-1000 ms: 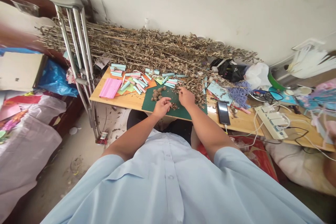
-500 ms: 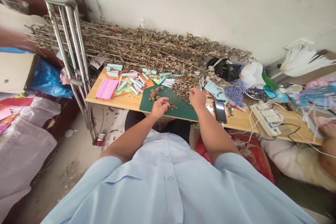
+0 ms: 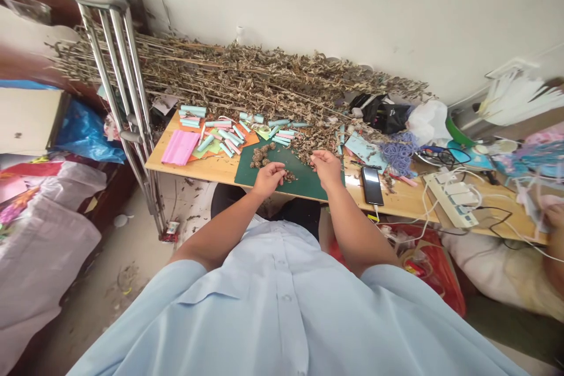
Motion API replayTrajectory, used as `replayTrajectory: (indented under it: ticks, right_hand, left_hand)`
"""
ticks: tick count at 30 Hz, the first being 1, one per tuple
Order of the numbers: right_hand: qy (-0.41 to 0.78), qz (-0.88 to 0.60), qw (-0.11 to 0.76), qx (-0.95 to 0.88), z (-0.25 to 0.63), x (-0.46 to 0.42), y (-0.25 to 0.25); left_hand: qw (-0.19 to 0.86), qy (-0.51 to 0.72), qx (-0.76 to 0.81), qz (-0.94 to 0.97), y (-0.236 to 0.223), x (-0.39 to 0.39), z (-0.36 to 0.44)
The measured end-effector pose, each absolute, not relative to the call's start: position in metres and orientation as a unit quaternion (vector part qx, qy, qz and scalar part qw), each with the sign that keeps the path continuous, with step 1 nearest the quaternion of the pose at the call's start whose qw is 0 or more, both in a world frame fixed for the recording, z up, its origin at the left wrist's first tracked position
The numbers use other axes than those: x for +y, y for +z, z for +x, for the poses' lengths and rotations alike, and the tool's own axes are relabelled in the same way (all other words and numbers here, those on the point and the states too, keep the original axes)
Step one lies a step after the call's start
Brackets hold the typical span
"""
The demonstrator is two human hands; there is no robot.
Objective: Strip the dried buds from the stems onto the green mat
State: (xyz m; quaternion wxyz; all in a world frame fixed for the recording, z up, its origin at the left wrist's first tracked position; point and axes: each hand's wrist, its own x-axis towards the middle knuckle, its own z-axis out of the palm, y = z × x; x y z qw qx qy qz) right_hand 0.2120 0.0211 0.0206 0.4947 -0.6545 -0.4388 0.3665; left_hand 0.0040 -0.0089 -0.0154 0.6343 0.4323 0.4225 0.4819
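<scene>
Over the near edge of a dark green cutting mat [image 3: 304, 185], my left hand [image 3: 268, 180] is closed with its fingers curled. A small clump of dried leaves [image 3: 289, 176] lies right at its fingertips; whether it is gripped I cannot tell. My right hand [image 3: 326, 167] pinches at the near edge of a pile of crumbled dried leaves [image 3: 311, 142], and what sits between thumb and finger is too small to make out. Several brown balls of dried leaves [image 3: 259, 156] rest together on the mat, just beyond my left hand.
Dried stalks [image 3: 247, 76] lie along the wall. Paper rolls [image 3: 229, 140] and pink paper [image 3: 180, 148] cover the table's left. A phone [image 3: 371, 185], purple yarn [image 3: 399, 150] and a power strip [image 3: 452, 200] lie right. Crutches [image 3: 118, 70] stand left. Another person's hand [image 3: 553, 211] shows far right.
My right hand has shifted slightly left, its fingers now pointing toward the leaf pile's near edge. My left hand stays nearly in place, fingers curled. The view has tilted a little.
</scene>
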Motion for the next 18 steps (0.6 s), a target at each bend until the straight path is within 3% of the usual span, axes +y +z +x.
replayTrajectory:
  ticks: [8,18]
  right_hand:
    - [0.448,-0.598,0.47,-0.47,0.164,-0.009,0.02]
    - [0.387,-0.584,0.454,-0.55,0.149,-0.021,0.017]
  left_hand:
    - [0.636,0.48,0.407,0.447,-0.016,-0.01,0.002]
    - [0.609,0.442,0.436,0.493,-0.014,-0.011,0.001]
